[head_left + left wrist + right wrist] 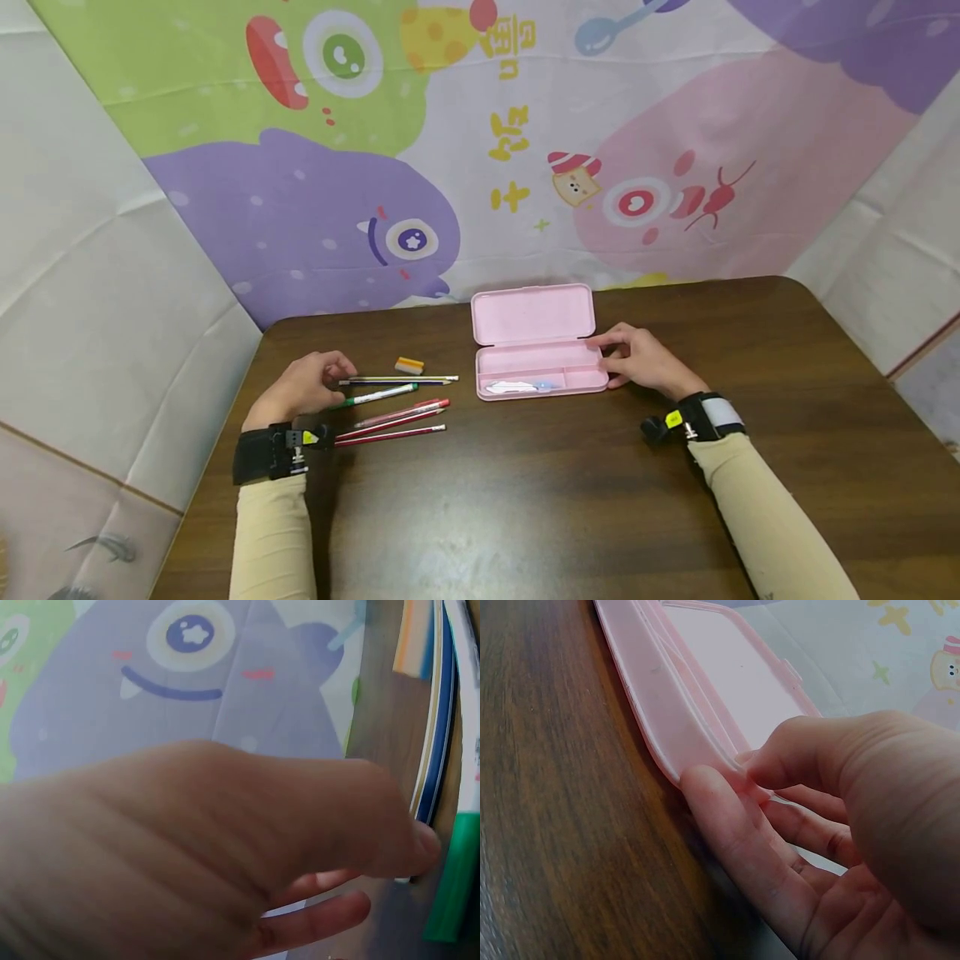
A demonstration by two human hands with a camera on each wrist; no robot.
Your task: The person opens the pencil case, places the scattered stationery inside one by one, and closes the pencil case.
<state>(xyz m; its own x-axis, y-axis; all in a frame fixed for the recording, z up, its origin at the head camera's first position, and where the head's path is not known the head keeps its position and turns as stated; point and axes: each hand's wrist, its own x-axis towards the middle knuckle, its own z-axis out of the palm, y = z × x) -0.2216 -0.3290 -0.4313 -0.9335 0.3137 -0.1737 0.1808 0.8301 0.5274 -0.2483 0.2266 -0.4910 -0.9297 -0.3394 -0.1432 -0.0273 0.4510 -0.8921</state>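
"What are you holding?"
"My right grip [637, 360] is pinching the pink case [525, 358] on the bench [525, 483]."
"And your left?"
"My left grip [303, 383] is gaping wide beside the pencils [397, 380]."

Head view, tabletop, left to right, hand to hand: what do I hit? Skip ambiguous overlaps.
Left hand → orange block → pink case → right hand.

From my remote post I record the pencil case [534, 315] near frame centre, a slim item [517, 387] in its front-left compartment. Left of it lie pencils [397, 435], a marker [382, 393] among them, a small block [409, 365] above.
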